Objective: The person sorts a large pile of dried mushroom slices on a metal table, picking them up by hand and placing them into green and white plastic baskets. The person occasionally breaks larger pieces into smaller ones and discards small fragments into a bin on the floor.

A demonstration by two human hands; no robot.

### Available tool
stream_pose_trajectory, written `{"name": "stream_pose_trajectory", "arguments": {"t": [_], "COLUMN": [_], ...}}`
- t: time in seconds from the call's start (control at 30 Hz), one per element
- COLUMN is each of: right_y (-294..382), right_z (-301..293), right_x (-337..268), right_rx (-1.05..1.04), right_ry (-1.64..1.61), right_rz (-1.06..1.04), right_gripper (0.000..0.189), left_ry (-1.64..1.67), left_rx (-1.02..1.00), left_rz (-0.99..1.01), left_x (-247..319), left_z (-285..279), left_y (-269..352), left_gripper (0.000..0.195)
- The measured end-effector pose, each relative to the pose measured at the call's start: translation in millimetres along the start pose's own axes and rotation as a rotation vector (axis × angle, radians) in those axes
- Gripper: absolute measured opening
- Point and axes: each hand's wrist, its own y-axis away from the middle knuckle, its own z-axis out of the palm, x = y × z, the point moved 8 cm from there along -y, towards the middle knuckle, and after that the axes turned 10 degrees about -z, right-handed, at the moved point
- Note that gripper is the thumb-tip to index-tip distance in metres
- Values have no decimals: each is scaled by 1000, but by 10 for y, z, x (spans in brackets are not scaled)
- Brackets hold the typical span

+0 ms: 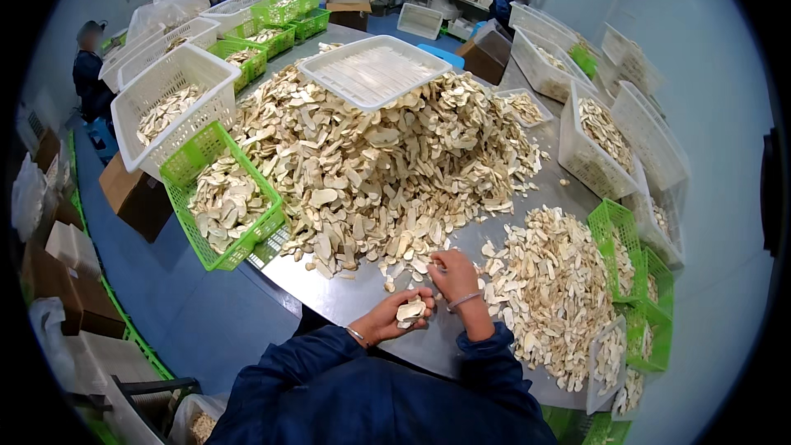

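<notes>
Pale dried slices (410,312), perhaps mushroom or root, rest in my left hand (394,319), its palm turned up and fingers curled around them. My right hand (455,275) is just beyond it, fingers bent down at the loose slices on the metal table (439,337). Whether a slice is between those fingertips is hidden. A large heap of slices (371,179) rises in front of both hands. To the right of my right hand spreads a smaller pile of slices (550,290).
A white plastic tray (376,71) lies on the heap. On the left, a green basket (225,198) of slices overhangs the table edge beside a white crate (176,105). More white crates (596,142) and green baskets (612,247) line the right side. Two people (89,74) work farther back.
</notes>
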Motion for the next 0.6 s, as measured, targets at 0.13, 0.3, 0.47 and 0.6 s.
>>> {"name": "stream_pose_trajectory", "arguments": {"t": [0.13, 0.3, 0.47, 0.6], "right_y": [-73, 144, 413, 372], "right_z": [108, 2, -233, -252], "right_x": [-223, 103, 384, 232], "right_rx": [-12, -41, 1, 2], "right_ry": [121, 25, -42, 54], "right_rz": [-126, 66, 206, 8], "right_gripper": [25, 16, 9, 17], "left_ry": [-13, -37, -7, -22], "left_rx": [39, 87, 66, 89], "left_rz": [-2, 14, 2, 11], "left_x": [5, 8, -17, 8], "left_z": [-37, -74, -116, -25], "left_y": [21, 13, -29, 10], "left_gripper": [29, 28, 28, 28]}}
